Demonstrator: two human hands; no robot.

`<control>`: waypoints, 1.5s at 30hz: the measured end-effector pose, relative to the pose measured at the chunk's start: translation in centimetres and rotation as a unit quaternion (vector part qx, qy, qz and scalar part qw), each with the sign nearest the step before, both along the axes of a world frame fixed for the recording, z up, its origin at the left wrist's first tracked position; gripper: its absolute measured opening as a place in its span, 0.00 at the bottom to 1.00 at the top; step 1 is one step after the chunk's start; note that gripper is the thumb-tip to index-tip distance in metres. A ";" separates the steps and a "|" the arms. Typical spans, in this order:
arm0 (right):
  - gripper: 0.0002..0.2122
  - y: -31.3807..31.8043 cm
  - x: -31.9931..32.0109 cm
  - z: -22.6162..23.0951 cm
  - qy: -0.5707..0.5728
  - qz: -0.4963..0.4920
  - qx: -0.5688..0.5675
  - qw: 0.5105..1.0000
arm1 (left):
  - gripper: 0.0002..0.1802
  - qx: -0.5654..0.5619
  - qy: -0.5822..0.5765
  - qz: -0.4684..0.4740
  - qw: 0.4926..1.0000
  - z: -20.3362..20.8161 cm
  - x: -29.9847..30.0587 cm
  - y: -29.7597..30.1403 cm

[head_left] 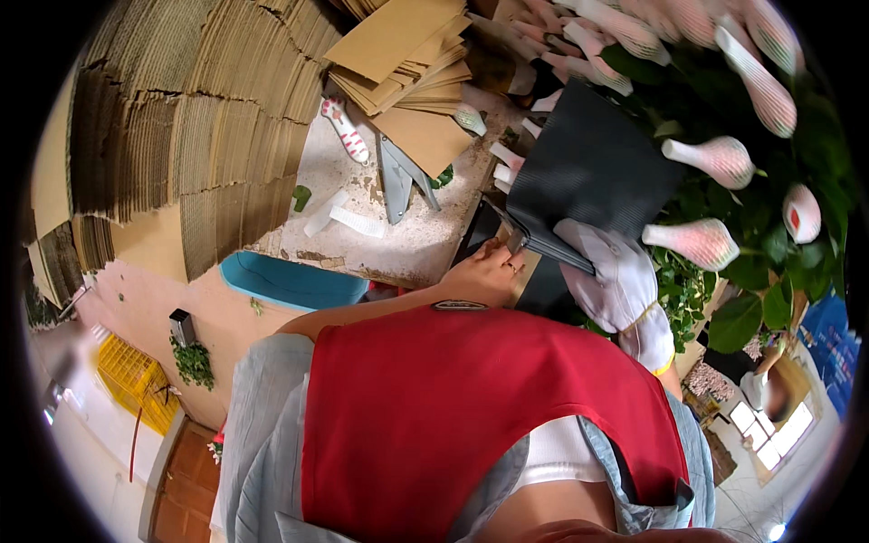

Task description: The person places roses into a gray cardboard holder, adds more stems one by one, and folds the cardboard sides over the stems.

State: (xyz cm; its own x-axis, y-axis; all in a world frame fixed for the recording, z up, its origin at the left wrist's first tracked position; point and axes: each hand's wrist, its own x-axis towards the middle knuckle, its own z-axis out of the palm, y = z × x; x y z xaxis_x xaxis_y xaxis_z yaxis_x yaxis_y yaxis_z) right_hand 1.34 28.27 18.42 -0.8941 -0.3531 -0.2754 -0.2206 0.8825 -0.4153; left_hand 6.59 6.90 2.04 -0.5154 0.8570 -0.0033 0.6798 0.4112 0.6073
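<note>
My left hand is bare, with a ring on one finger. Its fingers are bent at the near left corner of a black ribbed sheet; what they grip there I cannot make out. A stiff dark bar runs along the sheet's near edge. My right hand, in a whitish glove, lies against that bar and the sheet. Its fingertips are partly covered, so its grip does not show. Several flower buds in pinkish-white foam nets stand among green leaves to the right. More netted buds poke out left of the sheet.
Tall stacks of corrugated cardboard fill the far left. Loose cardboard pieces, a grey metal-handled tool and a white-and-pink paw-patterned item lie on the worn tabletop. Below its left edge is a blue tub. Another person is at far right.
</note>
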 end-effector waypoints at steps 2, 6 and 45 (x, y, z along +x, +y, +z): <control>0.23 -0.1 -0.1 0.2 -0.028 -0.011 -0.012 0.999 | 0.24 0.021 0.047 0.025 0.998 -0.4 0.3 0.2; 0.22 0.2 0.1 0.0 -0.025 -0.021 -0.012 0.999 | 0.25 0.013 0.047 0.010 0.999 -0.7 0.1 0.1; 0.13 19.5 2.8 -2.9 0.021 -0.296 0.232 0.926 | 0.15 -0.112 -0.138 -0.062 0.982 4.4 -4.4 -0.9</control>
